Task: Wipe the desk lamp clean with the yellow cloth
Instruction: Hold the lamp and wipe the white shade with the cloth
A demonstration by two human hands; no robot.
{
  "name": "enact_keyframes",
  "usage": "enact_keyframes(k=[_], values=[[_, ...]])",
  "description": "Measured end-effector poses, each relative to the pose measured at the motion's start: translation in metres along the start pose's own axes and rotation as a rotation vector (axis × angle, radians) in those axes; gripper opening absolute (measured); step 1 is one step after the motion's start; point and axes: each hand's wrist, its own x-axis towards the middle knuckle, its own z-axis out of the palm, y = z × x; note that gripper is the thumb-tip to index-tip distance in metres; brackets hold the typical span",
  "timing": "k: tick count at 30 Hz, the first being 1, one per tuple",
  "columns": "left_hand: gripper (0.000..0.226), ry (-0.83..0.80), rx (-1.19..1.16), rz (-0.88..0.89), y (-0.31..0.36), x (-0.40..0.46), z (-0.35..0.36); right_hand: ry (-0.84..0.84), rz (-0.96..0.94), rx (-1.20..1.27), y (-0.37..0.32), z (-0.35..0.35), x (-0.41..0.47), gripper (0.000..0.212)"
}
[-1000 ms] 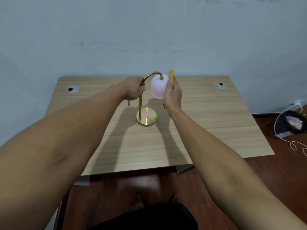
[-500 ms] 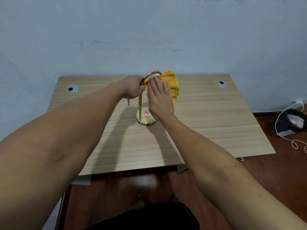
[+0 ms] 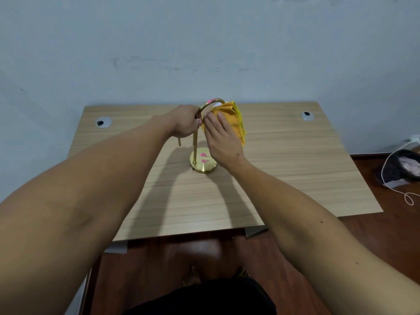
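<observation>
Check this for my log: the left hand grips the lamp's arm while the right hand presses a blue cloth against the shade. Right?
Not quite: the cloth is yellow, not blue, as the head view shows. The rest stands: the left hand grips the lamp's arm while the right hand presses the cloth against the shade.

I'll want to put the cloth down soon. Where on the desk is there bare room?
Bare wood lies right of the lamp base toward the right grommet, and along the desk near edge. The middle is crowded by both hands.
</observation>
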Motion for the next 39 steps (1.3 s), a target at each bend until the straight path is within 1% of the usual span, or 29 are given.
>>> enact_keyframes(k=[2, 3, 6, 9, 11, 14, 16, 20, 22, 23, 24, 25, 26, 28, 29, 31, 32, 33, 34, 35, 36, 37, 38, 39], values=[[0.019, -0.008, -0.004, -0.008, -0.001, -0.001, 0.001, -0.058, -0.081, -0.026, 0.001, 0.002, -0.017, 0.060], [0.019, -0.008, -0.003, -0.008, 0.000, -0.001, 0.001, -0.075, -0.084, -0.030, 0.003, 0.002, -0.018, 0.062], [0.020, 0.000, -0.008, -0.002, 0.000, -0.001, 0.001, -0.031, -0.037, -0.044, 0.003, -0.003, 0.006, 0.055], [0.020, -0.008, -0.008, -0.005, 0.000, -0.002, 0.000, -0.066, -0.037, -0.071, 0.000, -0.005, 0.021, 0.050], [0.021, -0.016, -0.008, -0.001, 0.001, -0.002, 0.000, -0.077, -0.080, -0.046, 0.000, 0.001, 0.009, 0.054], [0.021, -0.025, -0.014, -0.001, 0.002, -0.002, -0.001, -0.025, -0.162, -0.022, 0.007, 0.012, -0.018, 0.056], [0.022, -0.023, -0.018, -0.008, 0.001, -0.003, -0.002, 0.007, -0.184, 0.027, 0.014, 0.018, -0.034, 0.053], [0.022, -0.031, -0.024, -0.022, 0.000, -0.002, -0.001, -0.020, -0.219, 0.100, 0.030, 0.025, -0.061, 0.057], [0.021, -0.030, -0.031, -0.027, 0.000, -0.002, 0.000, -0.078, -0.206, 0.194, 0.038, 0.033, -0.076, 0.058], [0.021, -0.028, -0.035, -0.028, -0.001, -0.002, 0.000, -0.103, -0.164, 0.266, 0.042, 0.035, -0.081, 0.056], [0.021, -0.028, -0.039, -0.029, -0.002, -0.002, 0.000, -0.136, -0.081, 0.374, 0.045, 0.035, -0.086, 0.052], [0.021, -0.028, -0.042, -0.030, -0.002, -0.002, 0.000, -0.222, 0.061, 0.507, 0.049, 0.031, -0.089, 0.044], [0.020, -0.028, -0.044, -0.032, -0.003, -0.001, 0.001, -0.323, 0.249, 0.655, 0.051, 0.026, -0.090, 0.036], [0.021, -0.025, -0.047, -0.036, -0.003, -0.001, 0.001, -0.443, 0.737, 0.894, 0.058, 0.020, -0.079, 0.030], [0.021, -0.023, -0.048, -0.038, -0.003, -0.001, 0.001, -0.437, 0.970, 1.019, 0.062, 0.017, -0.072, 0.030], [0.021, -0.020, -0.044, -0.034, -0.003, 0.000, 0.001, -0.316, 1.329, 1.250, 0.070, 0.013, -0.054, 0.032], [0.021, -0.018, -0.042, -0.029, -0.004, 0.000, 0.001, -0.230, 1.458, 1.314, 0.074, 0.009, -0.044, 0.035], [0.020, -0.016, -0.040, -0.025, -0.004, 0.000, 0.001, -0.121, 1.548, 1.348, 0.076, 0.004, -0.032, 0.037], [0.020, -0.015, -0.039, -0.023, -0.004, 0.000, 0.001, 0.011, 1.589, 1.379, 0.077, -0.002, -0.020, 0.036], [0.020, -0.013, -0.036, -0.020, -0.004, 0.001, 0.001, 0.136, 1.571, 1.416, 0.074, -0.013, -0.008, 0.032], [0.020, -0.012, -0.033, -0.019, -0.005, 0.001, 0.001, 0.236, 1.510, 1.447, 0.068, -0.023, 0.003, 0.028], [0.020, -0.013, -0.030, -0.019, -0.005, 0.001, 0.001, 0.286, 1.412, 1.470, 0.058, -0.032, 0.013, 0.028], [0.020, -0.015, -0.031, -0.021, -0.005, 0.001, 0.001, 0.294, 1.290, 1.492, 0.047, -0.038, 0.020, 0.031], [0.019, -0.016, -0.032, -0.021, -0.006, 0.002, 0.001, 0.259, 1.169, 1.489, 0.032, -0.039, 0.024, 0.035]])
